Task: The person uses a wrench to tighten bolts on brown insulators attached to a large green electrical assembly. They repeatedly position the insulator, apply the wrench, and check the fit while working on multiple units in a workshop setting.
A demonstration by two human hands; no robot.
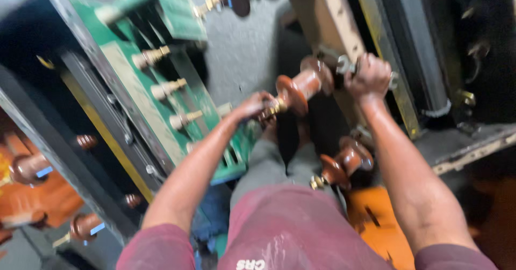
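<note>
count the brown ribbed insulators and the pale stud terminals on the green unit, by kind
Brown ribbed insulators: 7, one gripped by the left hand, one below it, one at the top edge, four at the left.
Pale stud terminals on the green unit: 3.
Total: 10.
The right hand holds a wrench.

Workshop floor, dim and blurred

A grey floor (244, 44) runs up the middle, above the fingers. Left of them lies a dark metal frame (80, 114) with a yellow strip and a green panel (156, 95) carrying pale studs. Right of them stand a wooden beam (333, 17) and a black casing (419, 44). Orange surfaces (376, 221) glow at the lower corners; the light is low.
</note>
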